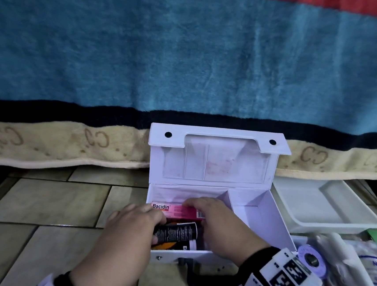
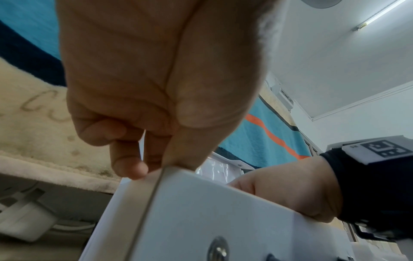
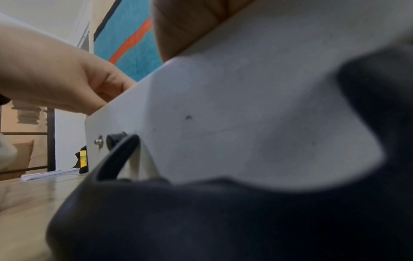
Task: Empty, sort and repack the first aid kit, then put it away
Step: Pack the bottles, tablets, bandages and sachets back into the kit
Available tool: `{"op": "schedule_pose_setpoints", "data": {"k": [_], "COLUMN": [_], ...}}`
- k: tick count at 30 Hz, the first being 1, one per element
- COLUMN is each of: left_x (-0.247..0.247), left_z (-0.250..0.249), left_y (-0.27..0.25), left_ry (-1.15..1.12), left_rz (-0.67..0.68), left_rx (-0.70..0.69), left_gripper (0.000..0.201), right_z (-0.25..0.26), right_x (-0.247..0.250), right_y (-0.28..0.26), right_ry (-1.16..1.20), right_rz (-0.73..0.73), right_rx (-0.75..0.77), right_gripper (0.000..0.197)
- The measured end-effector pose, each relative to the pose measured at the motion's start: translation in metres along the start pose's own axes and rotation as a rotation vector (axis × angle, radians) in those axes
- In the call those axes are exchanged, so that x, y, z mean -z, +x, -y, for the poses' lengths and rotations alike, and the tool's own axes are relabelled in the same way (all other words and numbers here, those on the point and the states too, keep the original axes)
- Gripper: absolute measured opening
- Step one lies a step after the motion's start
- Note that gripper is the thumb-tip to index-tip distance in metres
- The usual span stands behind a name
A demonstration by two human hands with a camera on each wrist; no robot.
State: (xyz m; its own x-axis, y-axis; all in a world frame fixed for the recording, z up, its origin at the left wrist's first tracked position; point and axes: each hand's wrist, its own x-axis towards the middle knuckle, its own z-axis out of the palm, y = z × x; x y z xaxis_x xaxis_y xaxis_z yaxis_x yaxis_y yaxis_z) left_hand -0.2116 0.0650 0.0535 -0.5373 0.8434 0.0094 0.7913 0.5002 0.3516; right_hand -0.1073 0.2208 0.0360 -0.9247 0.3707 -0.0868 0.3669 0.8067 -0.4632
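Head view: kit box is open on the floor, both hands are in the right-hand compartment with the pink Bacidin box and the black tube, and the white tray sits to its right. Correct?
Not quite. In the head view both hands, left hand and right hand, are in the left-hand compartment of the kit box, with the pink Bacidin box and black tube. The right-hand compartment shows nothing inside. The white tray is to its right.

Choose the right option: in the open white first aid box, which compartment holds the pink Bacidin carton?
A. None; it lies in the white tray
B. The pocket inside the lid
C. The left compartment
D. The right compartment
C: in the head view the pink Bacidin carton lies left of the divider inside the first aid box, while the right compartment shows only its white floor.
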Motion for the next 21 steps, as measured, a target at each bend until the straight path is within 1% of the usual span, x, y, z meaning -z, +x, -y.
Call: {"op": "schedule_pose_setpoints", "data": {"k": [3,8,11,14,17,19,21], "left_x": [0.0,0.006,0.01,0.02,0.027,0.026,0.018], "left_z": [-0.001,-0.002,-0.006,-0.018,-0.046,-0.07,-0.1], "left_y": [-0.002,-0.002,-0.003,-0.006,-0.008,-0.008,-0.005], "left_ry": [0.015,0.021,-0.002,-0.007,-0.025,-0.037,-0.04], "left_rz": [0.007,-0.001,-0.007,-0.044,-0.088,-0.089,-0.086], "left_rx": [0.006,0.0,0.0,-0.004,-0.058,-0.128,-0.222], "left_gripper": [0.034,0.036,0.036,0.033,0.028,0.026,0.026], "right_z": [0.002,0.003,0.008,0.013,0.008,-0.005,-0.026], "right_x": [0.001,0.001,0.01,0.034,0.061,0.078,0.093], "right_y": [0.0,-0.001,-0.008,-0.026,-0.057,-0.083,-0.112], "right_ry": [-0.005,0.088,0.172,0.204,0.239,0.249,0.222], "right_rz": [0.005,-0.096,-0.162,-0.278,-0.382,-0.451,-0.568], "right_rx": [-0.003,-0.061,-0.083,-0.096,-0.106,-0.159,-0.228], "right_gripper": [0.067,0.073,0.069,0.059,0.049,0.046,0.045]}}
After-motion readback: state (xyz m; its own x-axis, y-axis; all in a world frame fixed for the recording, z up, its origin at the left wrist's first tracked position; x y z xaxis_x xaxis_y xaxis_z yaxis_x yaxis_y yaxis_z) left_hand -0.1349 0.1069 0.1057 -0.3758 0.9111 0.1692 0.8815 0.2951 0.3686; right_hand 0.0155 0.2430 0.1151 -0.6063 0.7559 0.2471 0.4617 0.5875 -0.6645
